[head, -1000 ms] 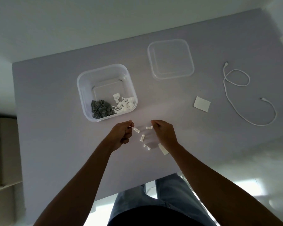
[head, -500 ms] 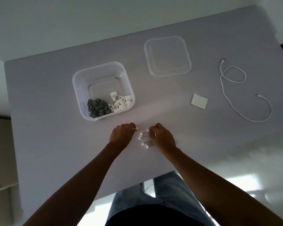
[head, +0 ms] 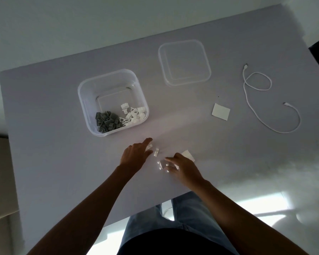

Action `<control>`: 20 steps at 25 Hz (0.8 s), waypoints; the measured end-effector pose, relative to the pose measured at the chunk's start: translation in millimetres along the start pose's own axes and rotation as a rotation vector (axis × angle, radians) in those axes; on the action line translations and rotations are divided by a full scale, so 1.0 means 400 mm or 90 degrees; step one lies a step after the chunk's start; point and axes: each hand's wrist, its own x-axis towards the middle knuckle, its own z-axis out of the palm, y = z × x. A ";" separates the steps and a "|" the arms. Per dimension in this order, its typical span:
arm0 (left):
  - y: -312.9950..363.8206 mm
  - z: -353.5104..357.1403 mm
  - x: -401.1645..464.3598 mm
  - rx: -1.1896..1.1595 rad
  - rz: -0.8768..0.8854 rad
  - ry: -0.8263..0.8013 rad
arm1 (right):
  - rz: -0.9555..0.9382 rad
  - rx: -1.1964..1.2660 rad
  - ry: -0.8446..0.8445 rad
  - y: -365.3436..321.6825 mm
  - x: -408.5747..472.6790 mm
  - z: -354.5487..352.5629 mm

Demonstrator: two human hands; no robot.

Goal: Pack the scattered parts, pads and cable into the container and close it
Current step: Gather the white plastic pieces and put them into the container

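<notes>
The open container point(head: 113, 102) is seen on the bench point(head: 44, 107), grey and white parts heaped at its 6 o'clock wall. The lid point(head: 184, 62) lies at its 2 o'clock, the cable point(head: 254, 100) and a pad point(head: 220, 111) at 3 o'clock. Small white parts point(head: 157, 152) are scattered between the hands. A white part is pinched in the left hand point(head: 134, 155); the right hand's point(head: 184, 168) grip is spread loose over parts, beside another pad point(head: 187, 155).

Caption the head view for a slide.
Both hands gather white clips beside the open container.

Grey table point(head: 44, 144); blue jeans point(head: 191, 218) below its near edge; glossy floor point(head: 284, 181) right.
</notes>
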 end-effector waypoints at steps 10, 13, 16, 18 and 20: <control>-0.064 -0.033 0.026 -0.187 0.044 -0.153 | -0.001 0.076 0.044 0.048 -0.022 0.047; -0.065 -0.042 0.038 -0.161 0.037 -0.131 | 0.108 0.258 0.043 0.006 -0.011 0.030; -0.065 -0.036 0.039 -0.154 0.049 -0.098 | 0.352 0.741 -0.050 -0.049 0.008 -0.012; -0.060 -0.031 0.036 -0.141 0.039 -0.095 | 0.390 0.939 -0.076 -0.058 0.014 -0.031; -0.060 -0.032 0.031 -0.150 0.035 -0.094 | 0.350 0.985 -0.106 -0.059 0.015 -0.046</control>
